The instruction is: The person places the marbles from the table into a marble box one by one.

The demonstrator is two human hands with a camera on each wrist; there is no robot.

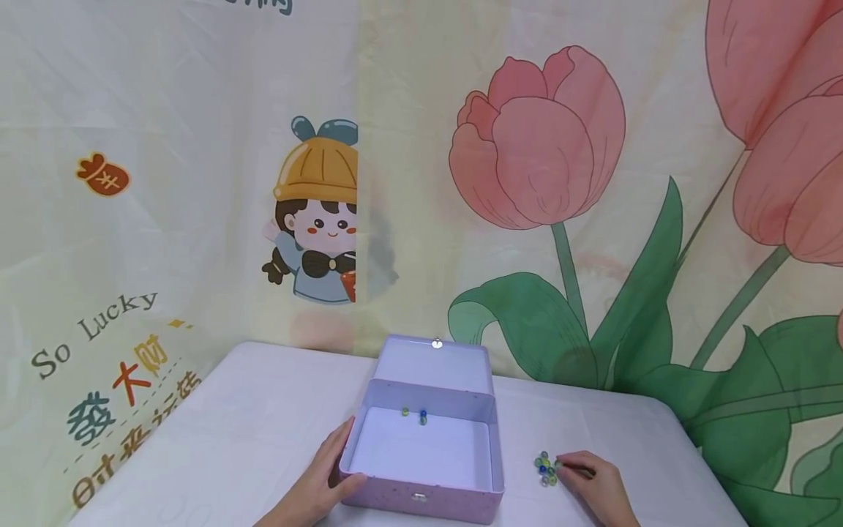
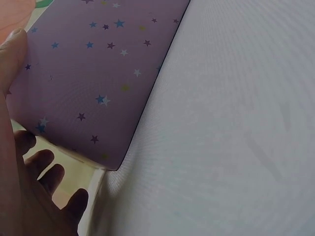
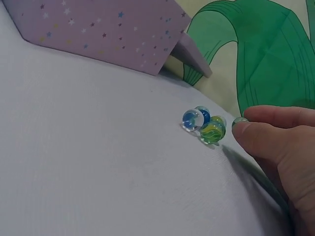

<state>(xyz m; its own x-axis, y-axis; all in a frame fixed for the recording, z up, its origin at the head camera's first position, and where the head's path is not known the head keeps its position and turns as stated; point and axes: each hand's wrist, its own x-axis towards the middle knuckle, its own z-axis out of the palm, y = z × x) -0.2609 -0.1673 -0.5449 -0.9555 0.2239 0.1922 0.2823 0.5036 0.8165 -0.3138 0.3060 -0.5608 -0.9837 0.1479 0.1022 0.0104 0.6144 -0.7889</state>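
A lilac box (image 1: 421, 501) with a star pattern stands with its lid (image 1: 435, 366) up and tilted back. Inside, near its back wall, lie a yellow-green marble (image 1: 405, 412), a blue marble (image 1: 424, 413) and a greenish one. My left hand (image 1: 323, 476) holds the box at its front left corner, thumb on the front wall and fingers along the left side. To the right of the box, a cluster of several glass marbles (image 1: 544, 464) lies on the table. My right hand (image 1: 599, 483) pinches a greenish marble (image 3: 239, 121) between thumb and forefinger, beside the cluster.
A white cloth covers the table (image 1: 263, 395). Behind it hangs a printed curtain (image 1: 408, 183) with tulips, a cartoon figure and lettering. The raised lid stands close to that curtain.
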